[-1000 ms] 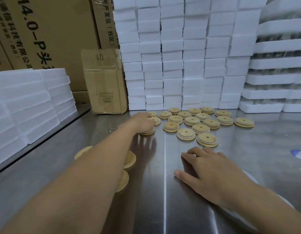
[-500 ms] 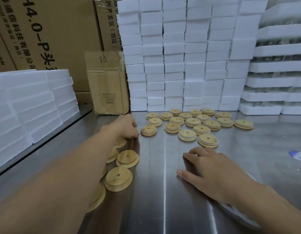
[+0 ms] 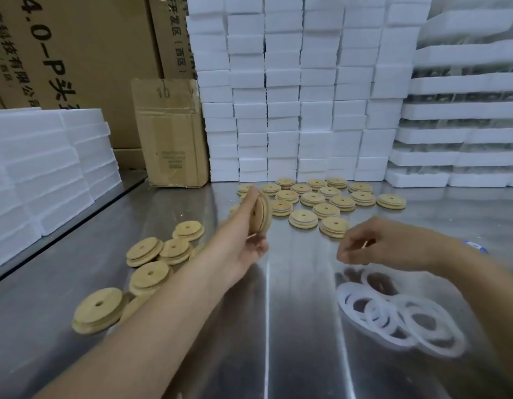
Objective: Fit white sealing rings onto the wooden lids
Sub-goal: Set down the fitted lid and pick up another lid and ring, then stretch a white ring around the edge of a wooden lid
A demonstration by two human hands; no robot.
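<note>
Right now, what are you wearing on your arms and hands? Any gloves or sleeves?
Nothing that shows. The left forearm and right forearm are bare down to the picture's edge, with no sleeves. The left hand and right hand have no gloves, and I see no rings, watch or wristband.

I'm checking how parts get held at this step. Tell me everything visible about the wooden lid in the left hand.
The wooden lid is a round disc of pale wood, stepped into two layers with a groove between. It stands on edge, rim toward the camera, raised above the steel table. The left hand grips it from its left side and below. Whether a ring sits on it cannot be told.
</note>
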